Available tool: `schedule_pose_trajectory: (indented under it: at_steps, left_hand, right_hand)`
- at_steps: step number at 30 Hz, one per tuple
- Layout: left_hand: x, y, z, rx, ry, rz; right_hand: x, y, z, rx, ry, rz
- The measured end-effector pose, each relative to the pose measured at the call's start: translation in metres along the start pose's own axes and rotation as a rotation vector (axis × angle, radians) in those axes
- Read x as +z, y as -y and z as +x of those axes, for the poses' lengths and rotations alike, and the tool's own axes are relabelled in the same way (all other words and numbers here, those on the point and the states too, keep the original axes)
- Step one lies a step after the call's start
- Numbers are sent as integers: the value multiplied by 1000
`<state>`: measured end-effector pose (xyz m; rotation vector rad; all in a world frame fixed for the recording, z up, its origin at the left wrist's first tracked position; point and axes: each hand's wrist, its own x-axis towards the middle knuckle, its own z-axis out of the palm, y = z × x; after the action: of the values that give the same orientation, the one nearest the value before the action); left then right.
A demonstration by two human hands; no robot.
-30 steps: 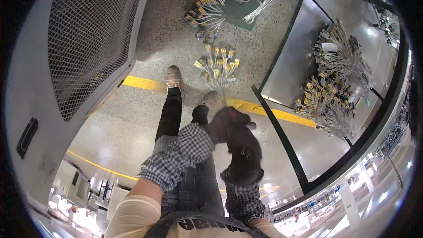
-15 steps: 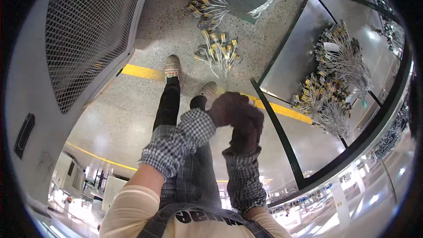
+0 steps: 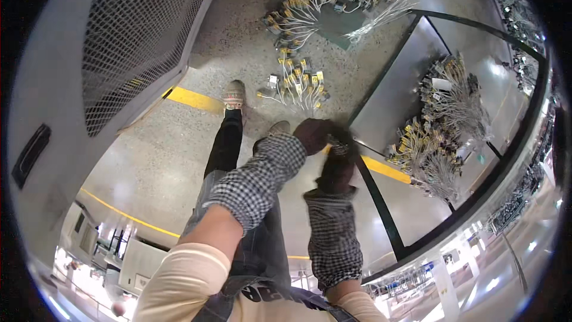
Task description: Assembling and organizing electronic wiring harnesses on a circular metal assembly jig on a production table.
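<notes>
My left hand (image 3: pixel 314 135), in a dark maroon glove, is closed at the centre of the view. A small bundle of pale cables with yellow-tagged connectors (image 3: pixel 300 83) fans out beyond it, and its wires narrow toward this hand. Where they meet the glove is partly hidden. Close beside, to the right, my right hand (image 3: pixel 341 164) wears the same kind of glove and is bent inward, its fingers closed and blurred. A greyish mottled patch shows at its fingers; what it holds I cannot make out. Checked sleeve covers reach over both forearms.
More cable bundles (image 3: pixel 298 15) lie on the floor ahead, around a dark green sheet (image 3: pixel 339 27). At right, a dark-framed metal table (image 3: pixel 390 77) carries heaps of cables (image 3: pixel 456 98). A grey mesh-panelled cabinet (image 3: pixel 47 101) stands at left. Yellow tape (image 3: pixel 193 99) crosses the floor.
Both hands have shifted slightly, the left one a little forward and to the right. The view has tilted, so the floor and cables sit lower in it.
</notes>
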<state>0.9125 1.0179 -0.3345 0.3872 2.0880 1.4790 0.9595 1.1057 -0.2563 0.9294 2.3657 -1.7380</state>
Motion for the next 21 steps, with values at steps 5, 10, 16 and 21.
schedule_pose_trajectory:
  at_steps: [5,10,16,21]
  left_hand:
    - [-57,-101,-52,74,-2,33]
    - [-116,-291,-110,145,541,160]
    - [-128,-273,-109,356,98,0]
    - [-272,-347,-58,256,111,-75]
  right_hand:
    - [-40,161,-64,-32,327,-114]
    - [-60,327,-127,-490,235,-1061]
    - [-18,349,-81,-305,489,-1107]
    - [2,515,-57,-821,275,41]
